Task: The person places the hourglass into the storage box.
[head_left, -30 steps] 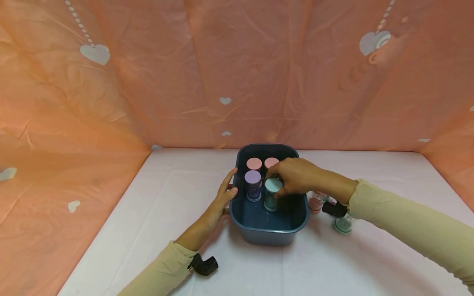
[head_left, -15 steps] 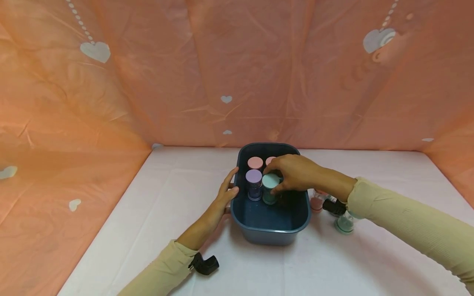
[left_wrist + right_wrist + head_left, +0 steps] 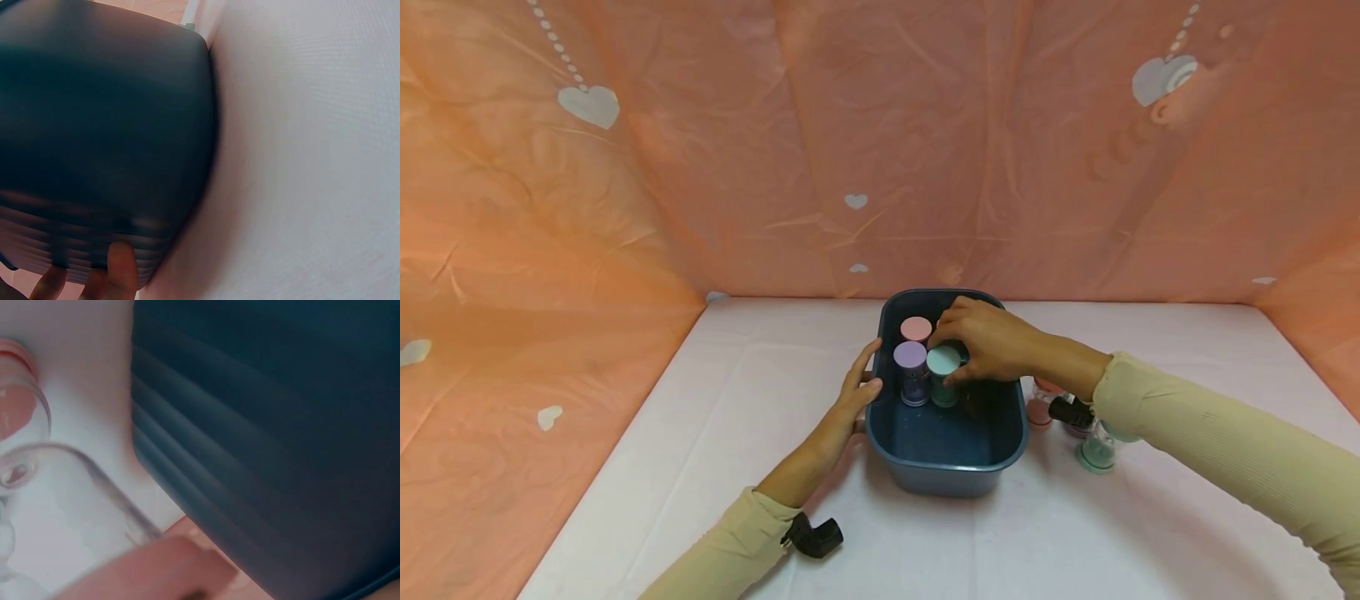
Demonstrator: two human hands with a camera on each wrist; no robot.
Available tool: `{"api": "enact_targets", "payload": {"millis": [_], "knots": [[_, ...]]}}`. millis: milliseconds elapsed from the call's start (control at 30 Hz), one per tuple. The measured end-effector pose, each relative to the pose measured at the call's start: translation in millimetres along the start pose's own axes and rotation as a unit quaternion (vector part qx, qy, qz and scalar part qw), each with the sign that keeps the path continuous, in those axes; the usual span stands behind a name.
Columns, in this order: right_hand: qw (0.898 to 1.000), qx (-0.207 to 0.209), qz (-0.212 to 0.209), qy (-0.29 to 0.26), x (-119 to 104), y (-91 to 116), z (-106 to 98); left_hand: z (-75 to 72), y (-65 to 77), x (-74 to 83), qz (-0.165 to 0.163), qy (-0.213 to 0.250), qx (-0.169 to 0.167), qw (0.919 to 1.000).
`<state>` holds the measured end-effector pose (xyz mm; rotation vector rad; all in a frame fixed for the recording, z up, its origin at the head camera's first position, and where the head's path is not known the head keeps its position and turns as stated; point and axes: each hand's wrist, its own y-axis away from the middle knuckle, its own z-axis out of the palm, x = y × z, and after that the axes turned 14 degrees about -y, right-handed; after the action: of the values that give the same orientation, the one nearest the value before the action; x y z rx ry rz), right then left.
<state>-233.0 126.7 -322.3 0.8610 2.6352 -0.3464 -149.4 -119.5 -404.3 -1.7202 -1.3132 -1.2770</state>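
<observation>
A dark blue plastic bin [image 3: 946, 463] stands on the white-covered table. Inside it, my right hand [image 3: 996, 340] pinches a small jar with a mint-green lid [image 3: 943, 360], thumb and fingers on either side of the top. Directly left of that jar stands one with a purple lid [image 3: 911, 355], upright. Behind them is a pink-lidded jar [image 3: 916, 327]; a second pink lid is almost wholly hidden by my right hand. My left hand [image 3: 838, 412] rests along the bin's left side with fingers extended, and the left wrist view shows fingertips [image 3: 122, 262] against the ribbed outer wall.
Right of the bin, under my right forearm, are a pink jar [image 3: 1040, 412] and a green-based clear jar [image 3: 1097, 455]. The right wrist view shows a clear jar [image 3: 69, 512] close by. An orange sheet [image 3: 925, 150] with hearts hangs behind the table.
My right hand has moved the mint-lidded jar slightly left and back, bringing it right beside the purple-lidded one. The hand now covers the second pink lid. My left hand has stayed put.
</observation>
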Motion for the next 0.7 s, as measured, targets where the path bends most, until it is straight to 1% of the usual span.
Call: {"api": "enact_targets", "payload": {"millis": [200, 367, 700], "knots": [[1.0, 0.013, 0.009, -0.009, 1.3, 0.3, 1.2, 0.0, -0.7, -0.2, -0.002, -0.001, 0.002, 1.0], [0.999, 0.012, 0.03, -0.013, 0.8, 1.0, 1.8, 0.7, -0.8, -1.5, 0.0, -0.001, 0.004, 1.0], [0.999, 0.012, 0.04, -0.014, -0.1, 0.6, 2.3, 0.8, 0.5, -0.3, 0.0, -0.001, 0.003, 1.0]]}}
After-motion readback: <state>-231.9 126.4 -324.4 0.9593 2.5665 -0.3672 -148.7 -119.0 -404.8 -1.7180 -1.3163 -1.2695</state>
